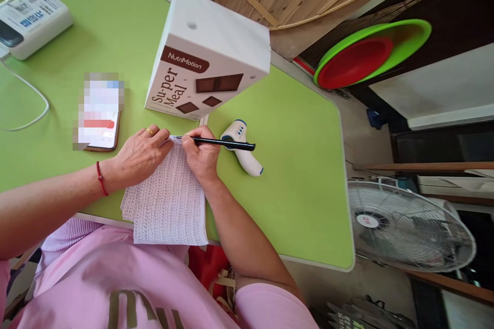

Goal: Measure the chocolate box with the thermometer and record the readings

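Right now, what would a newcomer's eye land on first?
Likely the tall white NutriMotion box, standing on the green table. Then the right hand, holding a black pen near the top of a densely written page, with the left hand at its upper left.

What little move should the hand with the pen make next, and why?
Maybe one small stroke: the right hand grips the black pen, its tip near the top of the paper, and the left hand rests over one edge.
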Demonstrator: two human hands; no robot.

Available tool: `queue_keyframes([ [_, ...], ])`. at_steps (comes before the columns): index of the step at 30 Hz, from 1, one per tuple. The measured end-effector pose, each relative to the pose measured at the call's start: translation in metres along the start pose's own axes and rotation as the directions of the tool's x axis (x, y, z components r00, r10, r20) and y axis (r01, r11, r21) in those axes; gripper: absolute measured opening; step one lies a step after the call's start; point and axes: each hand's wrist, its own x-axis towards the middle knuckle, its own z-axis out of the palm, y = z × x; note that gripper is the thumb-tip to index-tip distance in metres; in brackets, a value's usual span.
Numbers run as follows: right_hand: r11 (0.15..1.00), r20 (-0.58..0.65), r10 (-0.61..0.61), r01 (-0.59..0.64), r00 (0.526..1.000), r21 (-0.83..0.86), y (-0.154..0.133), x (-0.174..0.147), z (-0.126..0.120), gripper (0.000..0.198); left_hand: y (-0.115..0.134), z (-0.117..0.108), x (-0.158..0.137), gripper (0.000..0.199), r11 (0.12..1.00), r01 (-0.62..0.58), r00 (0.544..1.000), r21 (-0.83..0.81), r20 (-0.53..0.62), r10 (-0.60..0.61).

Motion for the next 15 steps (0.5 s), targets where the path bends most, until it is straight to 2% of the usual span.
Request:
queue_keyframes([
  [5,1.000,-0.026,-0.022,0.022,0.999,-0.011,-0.0003,-0.0001,0.0007,0.015,0.0010,-0.0004,-0.0002,0.023,1.000,0.017,1.000,0.009,0.004,-0.017],
  [10,1.000,0.008,-0.008,0.008,1.000,-0.030,-0.0013,-0.0006,0.0005,0.017,0.0014,-0.0010,0.0001,0.024,1.000,0.021,1.000,0.012,0.012,-0.021],
  [15,1.000,-0.030,-0.011,0.010,0.999,-0.028,-0.0008,-0.0001,0.0007,0.015,0.0021,-0.0010,0.0002,0.023,1.000,0.017,1.000,0.004,0.006,-0.017],
])
